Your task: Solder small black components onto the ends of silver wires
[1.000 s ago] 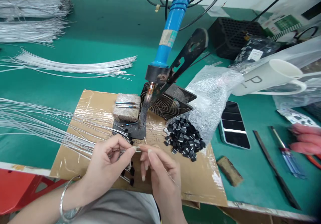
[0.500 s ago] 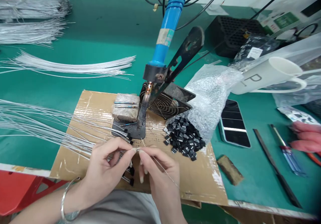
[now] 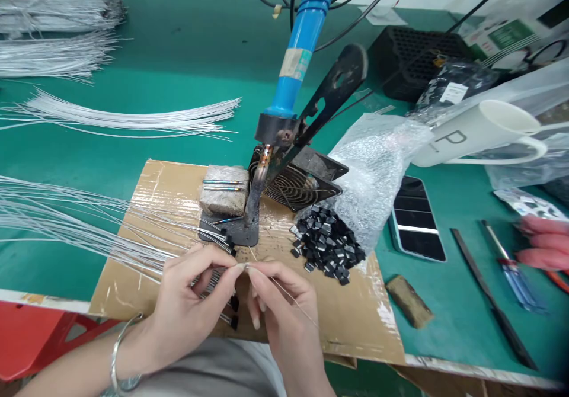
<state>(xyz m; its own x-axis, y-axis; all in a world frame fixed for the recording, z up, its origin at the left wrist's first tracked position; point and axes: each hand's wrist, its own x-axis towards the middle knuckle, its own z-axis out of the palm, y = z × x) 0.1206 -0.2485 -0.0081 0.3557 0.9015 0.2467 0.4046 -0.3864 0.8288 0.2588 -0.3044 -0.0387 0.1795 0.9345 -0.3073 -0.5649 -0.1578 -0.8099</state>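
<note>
My left hand [image 3: 195, 302] and my right hand [image 3: 284, 308] meet fingertip to fingertip above the cardboard sheet. Thumb and forefinger are pinched on each, around a tiny silvery piece that the fingers mostly cover. A thin solder-like wire [image 3: 291, 298] runs through my right hand, its tip sticking up past the forefinger. Under my left hand lie white wires [image 3: 133, 249] with black connectors [image 3: 232, 321] on their ends, partly hidden. Just beyond the hands, the soldering iron [image 3: 255, 195] points down in its stand, its blue handle [image 3: 302, 41] uppermost.
A heap of small black connectors [image 3: 329, 243] lies right of the hands on the cardboard [image 3: 355, 320]. Around it are a fan [image 3: 297, 186], bubble wrap [image 3: 368, 160], a phone [image 3: 418, 219], a file-like bar [image 3: 493, 296] and a mug [image 3: 484, 133]. More wires [image 3: 133, 115] lie at left.
Both hands stay pinched together at nearly the same spot. The fingertips have shifted very slightly to the right, and the right hand's lower fingers have moved a little.
</note>
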